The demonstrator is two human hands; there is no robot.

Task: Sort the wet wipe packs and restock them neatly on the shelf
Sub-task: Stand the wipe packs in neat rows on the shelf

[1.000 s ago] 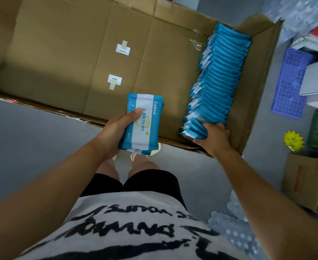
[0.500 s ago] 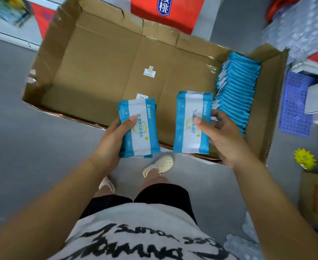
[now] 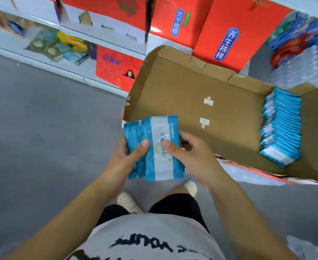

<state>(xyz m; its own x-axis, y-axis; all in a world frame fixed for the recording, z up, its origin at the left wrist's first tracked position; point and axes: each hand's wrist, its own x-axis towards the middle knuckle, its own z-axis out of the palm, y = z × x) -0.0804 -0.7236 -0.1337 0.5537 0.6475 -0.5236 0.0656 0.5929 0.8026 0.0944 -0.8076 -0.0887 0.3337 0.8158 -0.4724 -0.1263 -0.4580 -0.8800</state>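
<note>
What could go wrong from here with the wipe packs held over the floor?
1. The wet wipe packs sit fanned and offset between the left hand and the right hand, with both thumbs pressing on the front. A glossy pack could slide out and drop to the floor.
2. The row of packs in the cardboard box leans, with bare box beside it. It may topple sideways as more are pulled.

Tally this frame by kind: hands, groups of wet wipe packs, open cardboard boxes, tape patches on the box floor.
Hands: 2 (left hand, right hand)
Wet wipe pack groups: 2 (held bundle, boxed row)
Open cardboard box: 1
Tape patches: 2 (upper patch, lower patch)
Total: 7
</note>
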